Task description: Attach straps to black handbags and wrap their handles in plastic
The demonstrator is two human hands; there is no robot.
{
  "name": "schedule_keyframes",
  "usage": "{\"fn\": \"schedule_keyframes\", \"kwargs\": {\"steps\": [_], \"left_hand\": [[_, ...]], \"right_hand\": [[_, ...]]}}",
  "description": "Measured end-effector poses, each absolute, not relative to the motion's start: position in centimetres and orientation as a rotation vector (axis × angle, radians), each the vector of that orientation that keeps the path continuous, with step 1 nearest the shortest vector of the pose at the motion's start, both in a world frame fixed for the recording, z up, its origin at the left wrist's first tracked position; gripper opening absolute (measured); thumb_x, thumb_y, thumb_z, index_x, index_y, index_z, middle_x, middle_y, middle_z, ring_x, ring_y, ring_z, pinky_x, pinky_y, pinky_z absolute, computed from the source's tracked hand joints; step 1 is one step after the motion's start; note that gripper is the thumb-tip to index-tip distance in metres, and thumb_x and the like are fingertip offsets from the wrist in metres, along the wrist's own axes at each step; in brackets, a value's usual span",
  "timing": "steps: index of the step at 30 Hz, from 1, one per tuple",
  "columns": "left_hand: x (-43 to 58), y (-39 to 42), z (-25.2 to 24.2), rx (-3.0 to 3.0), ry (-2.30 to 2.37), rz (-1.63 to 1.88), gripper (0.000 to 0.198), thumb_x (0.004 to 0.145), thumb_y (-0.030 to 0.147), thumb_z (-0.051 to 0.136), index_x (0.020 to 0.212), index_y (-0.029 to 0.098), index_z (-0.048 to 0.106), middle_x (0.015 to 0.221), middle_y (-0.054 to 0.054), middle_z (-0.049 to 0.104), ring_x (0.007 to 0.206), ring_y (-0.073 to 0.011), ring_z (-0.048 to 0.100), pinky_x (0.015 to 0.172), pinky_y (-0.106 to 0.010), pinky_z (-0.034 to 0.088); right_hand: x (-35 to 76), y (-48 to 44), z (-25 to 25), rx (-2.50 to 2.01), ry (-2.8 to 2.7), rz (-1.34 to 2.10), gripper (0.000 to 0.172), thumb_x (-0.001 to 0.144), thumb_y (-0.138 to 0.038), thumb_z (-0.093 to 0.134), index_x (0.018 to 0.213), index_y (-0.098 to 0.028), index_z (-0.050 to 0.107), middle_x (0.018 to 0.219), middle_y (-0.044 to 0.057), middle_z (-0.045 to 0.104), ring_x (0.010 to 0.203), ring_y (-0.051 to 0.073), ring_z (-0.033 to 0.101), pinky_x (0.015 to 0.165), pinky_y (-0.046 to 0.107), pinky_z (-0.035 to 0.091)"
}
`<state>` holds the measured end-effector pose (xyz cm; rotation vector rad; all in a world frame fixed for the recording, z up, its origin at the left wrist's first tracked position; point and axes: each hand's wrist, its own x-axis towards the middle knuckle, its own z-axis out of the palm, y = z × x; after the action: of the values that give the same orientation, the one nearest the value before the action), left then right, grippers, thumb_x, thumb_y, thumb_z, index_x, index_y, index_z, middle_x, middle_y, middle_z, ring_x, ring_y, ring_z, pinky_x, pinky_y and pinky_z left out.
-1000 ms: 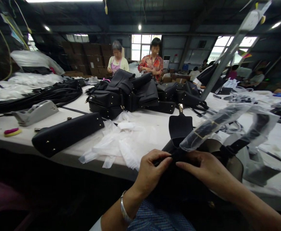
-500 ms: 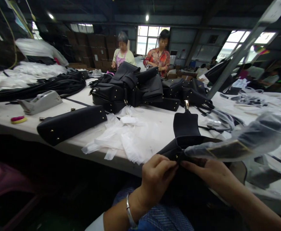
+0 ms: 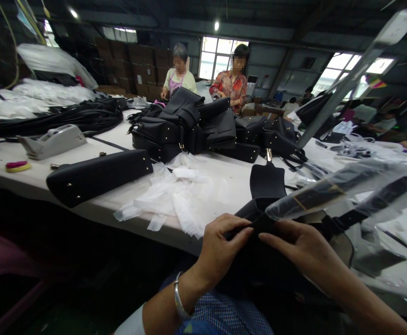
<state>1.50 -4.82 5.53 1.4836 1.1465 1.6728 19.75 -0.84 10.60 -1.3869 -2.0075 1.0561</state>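
Left hand (image 3: pixel 224 244) and right hand (image 3: pixel 304 246) pinch a black bag (image 3: pixel 259 265), lower center — seemingly to steady it. The handle (plastic-wrapped) (image 3: pixel 316 197) slants right.

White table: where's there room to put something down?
One bare patch of the table lies between the crumpled white sheets and the held bag's black flap. Another, crossed by a black strip, lies between the grey tape dispenser and the pile of black bags. It is crowded at that pile and around the plastic-wrapped handle on the right.
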Motion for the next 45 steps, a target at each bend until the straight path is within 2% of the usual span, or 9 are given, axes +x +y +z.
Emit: {"fn": "schedule_keyframes", "kwargs": {"steps": [3,9,16,20,23,28,32,38,45], "left_hand": [[1.5,-4.6,6.1,1.499,1.144,1.664,0.009,0.083,0.011,0.075,0.088,0.017,0.078,0.085,-0.004,0.074,0.079,-0.0151,0.068,0.074,-0.024,0.053],[1.5,-3.9,7.0,1.572,1.092,1.668,0.009,0.085,0.015,0.073,0.092,0.019,0.078,0.089,-0.004,0.074,0.084,-0.0161,0.068,0.079,-0.026,0.053],[0.5,-2.8,6.4,1.538,1.123,1.393,0.011,0.085,0.022,0.073,0.093,0.017,0.077,0.088,-0.004,0.074,0.082,-0.0166,0.068,0.074,-0.024,0.051],[-0.5,-2.2,6.7,1.638,1.084,1.291,0.013,0.086,0.023,0.071,0.096,0.018,0.078,0.091,-0.005,0.074,0.084,-0.0166,0.067,0.074,-0.024,0.05],[-0.9,-1.9,7.0,1.661,1.06,1.249,0.013,0.086,0.022,0.07,0.096,0.019,0.078,0.092,-0.004,0.074,0.084,-0.0162,0.067,0.073,-0.023,0.05],[-0.5,-1.6,6.9,1.485,1.069,1.261,0.013,0.084,0.025,0.072,0.091,0.016,0.076,0.085,-0.004,0.072,0.074,-0.0133,0.064,0.065,-0.021,0.048],[-0.2,-1.1,6.2,1.34,0.973,1.241,0.02,0.081,0.028,0.075,0.095,0.014,0.07,0.079,-0.001,0.067,0.064,-0.0092,0.058,0.058,-0.018,0.043],[-0.2,-0.7,5.7,1.167,0.859,1.142,0.028,0.077,0.031,0.079,0.093,0.014,0.062,0.074,0.002,0.061,0.062,-0.0077,0.054,0.059,-0.018,0.041],[0.1,-0.6,5.9,1.331,0.968,1.142,0.019,0.077,0.027,0.076,0.082,0.014,0.063,0.072,0.002,0.06,0.063,-0.0087,0.052,0.059,-0.019,0.04]], "right_hand": [[19.9,-0.8,10.7,-1.422,-1.953,1.064,0.026,0.079,-0.048,0.073,0.08,-0.022,0.076,0.077,0.001,0.079,0.071,0.025,0.073,0.057,0.027,0.055],[20.1,-0.9,11.1,-1.389,-1.984,0.992,0.023,0.082,-0.044,0.073,0.088,-0.023,0.077,0.087,0.001,0.08,0.083,0.025,0.074,0.069,0.028,0.056],[20.0,-0.7,10.1,-1.414,-1.975,1.039,0.026,0.083,-0.045,0.07,0.091,-0.021,0.076,0.084,0.001,0.079,0.08,0.025,0.074,0.063,0.027,0.053],[19.9,-0.6,9.9,-1.419,-1.976,1.069,0.033,0.084,-0.051,0.067,0.089,-0.02,0.076,0.08,0.002,0.079,0.073,0.024,0.072,0.057,0.027,0.05],[19.9,-0.5,9.9,-1.426,-1.963,1.079,0.034,0.085,-0.052,0.067,0.091,-0.02,0.076,0.083,0.001,0.079,0.075,0.023,0.073,0.059,0.026,0.051],[19.9,-0.4,9.7,-1.451,-1.971,1.044,0.039,0.086,-0.055,0.064,0.099,-0.02,0.076,0.084,0.002,0.079,0.076,0.024,0.073,0.06,0.028,0.052],[19.7,-0.3,9.8,-1.445,-1.979,1.006,0.037,0.087,-0.051,0.064,0.102,-0.02,0.076,0.086,0.002,0.079,0.08,0.024,0.073,0.064,0.028,0.053],[19.2,-0.7,9.3,-1.416,-1.887,1.009,0.034,0.085,-0.045,0.065,0.1,-0.017,0.076,0.081,0.004,0.079,0.075,0.023,0.072,0.059,0.027,0.051],[19.1,-1.5,8.6,-1.424,-1.904,0.799,0.026,0.082,-0.041,0.065,0.081,-0.018,0.077,0.074,0.002,0.078,0.068,0.023,0.071,0.057,0.027,0.049]]}}
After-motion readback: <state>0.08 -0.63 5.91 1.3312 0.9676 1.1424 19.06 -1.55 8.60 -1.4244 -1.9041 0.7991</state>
